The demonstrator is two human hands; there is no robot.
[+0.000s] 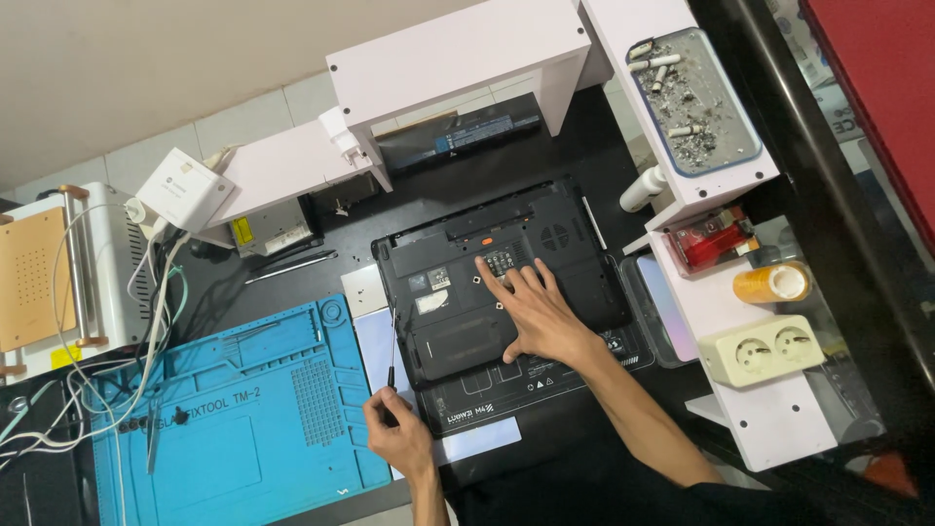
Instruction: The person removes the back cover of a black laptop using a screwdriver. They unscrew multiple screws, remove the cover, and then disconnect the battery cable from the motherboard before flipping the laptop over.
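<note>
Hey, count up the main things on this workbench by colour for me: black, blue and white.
Black: 2, the upturned laptop under the right hand and the battery pack.
Blue: 1, the repair mat.
White: 2, the double socket and the small bottle.
Total: 5.
The left hand grips a screwdriver.

Black laptop lies upside down on the dark bench, underside facing up, turned at a slight angle with its hinge edge toward the white shelves; panels, a round vent grille and pale stickers show on its base, and it sits on top of a dark flat slab with white markings. Slim screwdriver stands nearly upright just off the laptop's left edge, thin shaft pointing away, dark handle low, beside the blue mat
</note>
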